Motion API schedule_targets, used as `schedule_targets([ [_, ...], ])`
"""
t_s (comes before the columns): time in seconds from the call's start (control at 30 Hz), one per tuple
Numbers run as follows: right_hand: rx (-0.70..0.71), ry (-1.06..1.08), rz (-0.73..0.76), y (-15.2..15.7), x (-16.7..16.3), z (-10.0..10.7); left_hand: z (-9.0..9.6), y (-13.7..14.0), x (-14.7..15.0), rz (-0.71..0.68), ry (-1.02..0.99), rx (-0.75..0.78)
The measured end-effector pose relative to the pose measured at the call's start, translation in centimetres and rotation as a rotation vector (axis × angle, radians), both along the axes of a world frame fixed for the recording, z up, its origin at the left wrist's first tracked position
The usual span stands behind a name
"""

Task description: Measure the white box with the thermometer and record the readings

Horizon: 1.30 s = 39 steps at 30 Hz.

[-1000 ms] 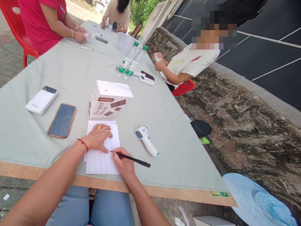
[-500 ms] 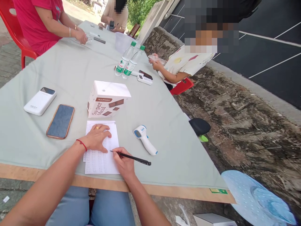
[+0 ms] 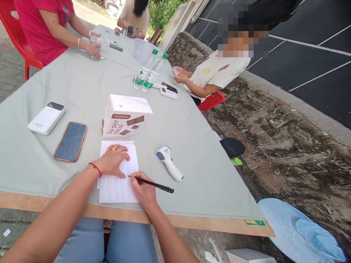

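Note:
My right hand (image 3: 144,190) is closed around a black pen (image 3: 156,184), its tip at the sheet of paper (image 3: 117,191) covered in small rows of writing. Across the upper part of the sheet lies my left hand (image 3: 113,160), fingers spread and pressing it to the table. Another sheet shows partly underneath. Just beyond the papers stands a white and brown box (image 3: 126,115) marked "Super Meal". A white and blue infrared thermometer (image 3: 169,162) rests to the right of my hands. On the left are a smartphone (image 3: 70,141) and a white power bank (image 3: 47,117).
Two water bottles (image 3: 146,73) stand past the box, near a translucent tub (image 3: 142,49). Small white and dark devices (image 3: 168,93) lie at the right edge. Several people sit around the table (image 3: 208,182). A blue hat (image 3: 298,230) is at the lower right.
The pen has shifted slightly left over the paper, while my left hand stays put. At the far left, a co-worker's hands have moved apart, one now at a clear container.

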State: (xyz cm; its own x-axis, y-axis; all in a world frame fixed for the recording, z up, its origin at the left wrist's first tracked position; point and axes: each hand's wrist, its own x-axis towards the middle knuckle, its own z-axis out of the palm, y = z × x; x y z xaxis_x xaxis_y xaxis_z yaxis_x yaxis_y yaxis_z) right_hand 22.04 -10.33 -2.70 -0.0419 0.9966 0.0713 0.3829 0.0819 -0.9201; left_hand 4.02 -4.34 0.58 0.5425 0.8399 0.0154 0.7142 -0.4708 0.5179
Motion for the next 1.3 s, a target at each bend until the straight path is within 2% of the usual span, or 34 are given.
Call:
schedule_targets([
  [1.3,0.000,0.031,-0.050,-0.02,0.16,-0.28,0.46,-0.06,-0.01,0.005,0.041,-0.015],
])
